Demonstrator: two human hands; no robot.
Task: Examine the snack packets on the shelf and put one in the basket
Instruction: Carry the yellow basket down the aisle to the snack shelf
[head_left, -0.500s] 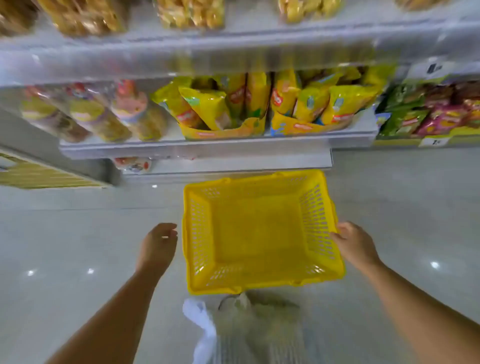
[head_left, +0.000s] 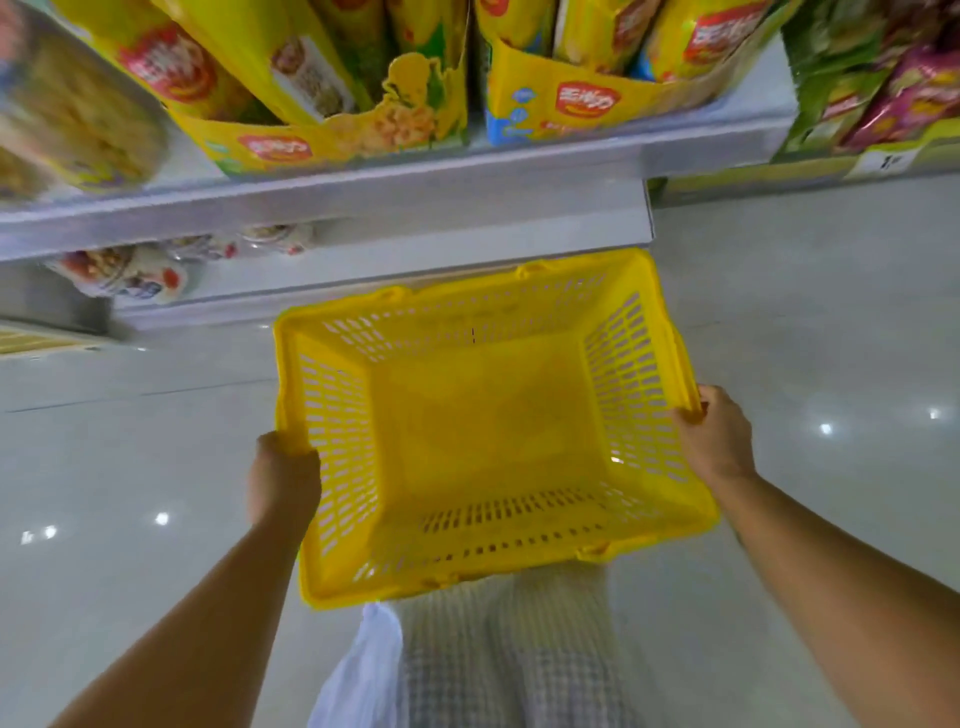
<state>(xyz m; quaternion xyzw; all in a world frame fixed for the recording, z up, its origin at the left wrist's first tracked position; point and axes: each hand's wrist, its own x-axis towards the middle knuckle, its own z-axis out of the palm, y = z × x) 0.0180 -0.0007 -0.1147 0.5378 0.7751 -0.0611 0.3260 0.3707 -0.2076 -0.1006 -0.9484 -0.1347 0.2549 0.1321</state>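
An empty yellow plastic basket (head_left: 332, 415) hangs low in front of me, above the floor. My left hand (head_left: 283, 480) grips its left rim and my right hand (head_left: 714, 439) grips its right rim. Yellow snack packets (head_left: 249, 57) stand in yellow display cartons (head_left: 332, 140) on the grey shelf (head_left: 363, 192) just beyond the basket. More yellow packets (head_left: 701, 36) fill a second carton to the right.
Green and pink packets (head_left: 883, 88) lie on a lower shelf at the far right. Clear tubs of snacks (head_left: 67, 124) sit at the left, with more packs (head_left: 124, 275) under the shelf. Glossy grey floor tiles (head_left: 831, 312) spread around. My checked trousers (head_left: 509, 654) show below.
My left hand, free beside the basket before, now grips its left rim. I have moved closer to the shelf, so the packets loom larger.
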